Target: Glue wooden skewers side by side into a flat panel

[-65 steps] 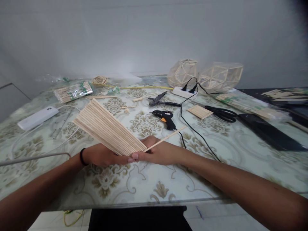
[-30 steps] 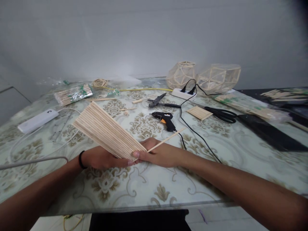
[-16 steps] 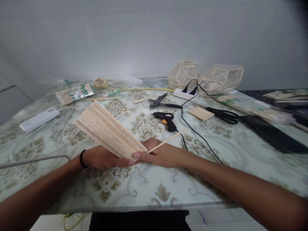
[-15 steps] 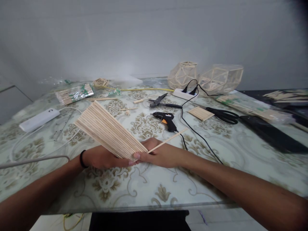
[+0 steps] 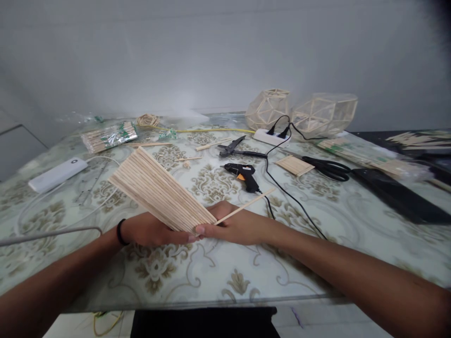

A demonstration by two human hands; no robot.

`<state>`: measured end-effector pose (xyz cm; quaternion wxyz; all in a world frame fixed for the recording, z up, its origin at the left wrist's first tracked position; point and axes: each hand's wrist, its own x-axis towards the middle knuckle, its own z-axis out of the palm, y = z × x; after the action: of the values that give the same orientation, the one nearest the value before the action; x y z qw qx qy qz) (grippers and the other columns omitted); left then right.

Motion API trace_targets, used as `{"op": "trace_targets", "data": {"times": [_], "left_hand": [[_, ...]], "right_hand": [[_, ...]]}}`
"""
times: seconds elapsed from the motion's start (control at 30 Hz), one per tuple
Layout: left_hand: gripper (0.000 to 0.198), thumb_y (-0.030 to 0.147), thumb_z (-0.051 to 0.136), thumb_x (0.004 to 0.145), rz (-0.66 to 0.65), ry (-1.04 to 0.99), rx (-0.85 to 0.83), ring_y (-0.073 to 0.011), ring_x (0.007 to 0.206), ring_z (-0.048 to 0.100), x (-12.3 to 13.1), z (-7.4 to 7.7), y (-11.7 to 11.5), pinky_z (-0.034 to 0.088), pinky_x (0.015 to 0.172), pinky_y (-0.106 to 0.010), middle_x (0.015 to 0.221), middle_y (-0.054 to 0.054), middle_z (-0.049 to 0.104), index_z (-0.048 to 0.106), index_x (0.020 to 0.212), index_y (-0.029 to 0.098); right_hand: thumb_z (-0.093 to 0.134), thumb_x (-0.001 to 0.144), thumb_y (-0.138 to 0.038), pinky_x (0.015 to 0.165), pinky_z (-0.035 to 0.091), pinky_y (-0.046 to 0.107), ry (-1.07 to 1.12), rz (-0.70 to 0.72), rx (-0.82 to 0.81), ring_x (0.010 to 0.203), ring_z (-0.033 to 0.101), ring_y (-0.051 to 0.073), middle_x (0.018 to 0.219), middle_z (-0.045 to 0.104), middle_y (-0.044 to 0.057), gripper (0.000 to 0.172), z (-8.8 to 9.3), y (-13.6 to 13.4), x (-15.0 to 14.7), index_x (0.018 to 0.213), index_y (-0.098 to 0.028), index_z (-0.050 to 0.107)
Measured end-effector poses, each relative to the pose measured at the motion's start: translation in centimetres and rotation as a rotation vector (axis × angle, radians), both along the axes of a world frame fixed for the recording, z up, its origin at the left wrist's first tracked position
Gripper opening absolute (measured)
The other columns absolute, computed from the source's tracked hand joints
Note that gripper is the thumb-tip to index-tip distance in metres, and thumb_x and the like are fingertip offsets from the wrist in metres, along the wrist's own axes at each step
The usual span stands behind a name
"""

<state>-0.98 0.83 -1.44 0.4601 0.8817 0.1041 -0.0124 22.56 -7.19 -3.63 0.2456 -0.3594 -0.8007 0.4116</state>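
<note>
Clearly, the panel runs forward and leftward from the right hand, which pinches its near end together with the stick, pointing rightward; the left hand is closed around the panel's near long edge.

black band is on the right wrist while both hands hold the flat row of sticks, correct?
No: the head view shows the black band on the left wrist, not the right. The left hand and right hand do hold the flat row of sticks.
</note>
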Motion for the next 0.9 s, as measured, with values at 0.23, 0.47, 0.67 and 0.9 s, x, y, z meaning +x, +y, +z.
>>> {"op": "trace_targets", "data": {"times": [0.23, 0.47, 0.67, 0.9], "left_hand": [[0.036, 0.043, 0.059, 0.103, 0.005, 0.002, 0.019, -0.0226, 0.112, 0.072, -0.07, -0.06, 0.02, 0.048, 0.112, -0.03, 0.125, -0.001, 0.08, 0.075, 0.13, 0.026], [0.037, 0.045, 0.06, 0.103, 0.013, 0.027, 0.005, -0.0241, 0.118, 0.071, -0.05, -0.05, 0.03, 0.047, 0.114, -0.029, 0.13, -0.001, 0.078, 0.075, 0.132, 0.027], [0.042, 0.044, 0.06, 0.103, 0.025, 0.042, 0.0, -0.024, 0.119, 0.07, -0.14, -0.09, 0.01, 0.046, 0.116, -0.031, 0.133, -0.002, 0.077, 0.07, 0.14, 0.025], [0.035, 0.043, 0.061, 0.102, 0.01, 0.013, 0.002, -0.0234, 0.116, 0.072, -0.02, 0.02, -0.1, 0.046, 0.115, -0.03, 0.128, 0.0, 0.079, 0.076, 0.13, 0.028]], "right_hand": [[0.048, 0.107, -0.056, 0.063, 0.042, 0.026, -0.007, 0.008, 0.008, 0.069, 0.056, 0.015, 0.077, 0.063, 0.002, 0.051, -0.07, 0.03, 0.04, 0.085, -0.014, 0.07], [0.046, 0.106, -0.063, 0.062, 0.042, 0.026, -0.014, 0.002, 0.002, 0.068, 0.055, 0.015, 0.076, 0.063, 0.003, 0.058, -0.1, 0.05, 0.06, 0.087, -0.014, 0.072], [0.048, 0.105, -0.062, 0.065, 0.045, 0.027, -0.022, -0.006, -0.021, 0.073, 0.059, 0.016, 0.081, 0.067, 0.004, 0.056, -0.05, -0.02, 0.09, 0.089, -0.015, 0.072], [0.05, 0.107, -0.056, 0.066, 0.046, 0.027, -0.01, -0.003, -0.022, 0.074, 0.061, 0.016, 0.081, 0.068, 0.004, 0.049, -0.19, -0.04, 0.11, 0.091, -0.015, 0.072]]}}
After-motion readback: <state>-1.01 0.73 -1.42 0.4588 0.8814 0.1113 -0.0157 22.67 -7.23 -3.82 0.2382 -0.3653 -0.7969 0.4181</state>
